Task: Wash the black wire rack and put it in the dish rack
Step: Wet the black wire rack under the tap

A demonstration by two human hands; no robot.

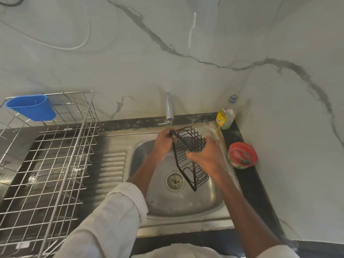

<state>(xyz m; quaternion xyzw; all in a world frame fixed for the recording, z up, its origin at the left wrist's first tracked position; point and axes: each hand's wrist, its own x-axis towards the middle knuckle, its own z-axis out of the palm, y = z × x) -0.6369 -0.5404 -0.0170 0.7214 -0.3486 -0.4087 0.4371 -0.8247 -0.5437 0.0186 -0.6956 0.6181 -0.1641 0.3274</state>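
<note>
Hands hold the black wire rack (pixel 188 155) over the stainless-steel sink (pixel 186 203), directly under the chrome tap (pixel 169 108). The left hand (pixel 163 141) is closed around the rack's upper corner at 11 o'clock; the right hand (pixel 202 155) is wrapped around its side rail at 3 o'clock. The rack is a coated-wire basket of thin parallel bars, tilted, with its lower end pointing toward the round drain (pixel 174 180). At 9 o'clock of the sink, past the ribbed drainboard, stands the dish rack (pixel 48 164), a shiny metal grid with a blue plastic cup (pixel 32 109) clipped at its far corner. At 2 o'clock stands a clear soap bottle (pixel 226 116); at 3 o'clock, a round red tub (pixel 242 155) on the dark counter.
</note>
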